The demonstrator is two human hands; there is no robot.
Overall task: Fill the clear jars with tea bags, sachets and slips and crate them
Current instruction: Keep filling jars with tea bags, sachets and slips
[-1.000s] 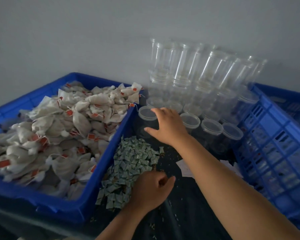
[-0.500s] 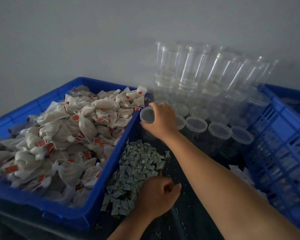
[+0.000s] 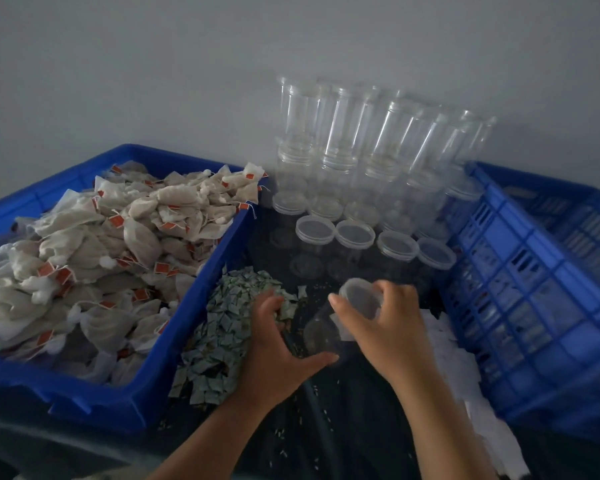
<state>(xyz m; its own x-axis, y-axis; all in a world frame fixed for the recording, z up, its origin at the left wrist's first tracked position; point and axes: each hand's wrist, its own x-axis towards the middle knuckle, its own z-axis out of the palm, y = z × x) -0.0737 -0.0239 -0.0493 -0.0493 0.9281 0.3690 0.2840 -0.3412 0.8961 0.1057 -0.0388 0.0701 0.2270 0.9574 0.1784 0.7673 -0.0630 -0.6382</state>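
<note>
From the head camera: grips 1 clear round plastic jar [image 3: 321, 332] by its rim with the right hand [image 3: 392, 327], tilted over the dark table [image 3: 354, 427] middle, just beside the green paper sachet heap [image 3: 222, 327]. Rests the left hand [image 3: 278, 344], spread and empty, on those sachets. Probably light, stiff, slippery: best taken round the wall.

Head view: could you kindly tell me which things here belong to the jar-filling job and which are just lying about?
Job: jar in the right hand; left hand; sachets; tea bags; slips; empty jars; slatted crate.
Lying about: loose crumbs on the dark tabletop; grey wall.
</note>
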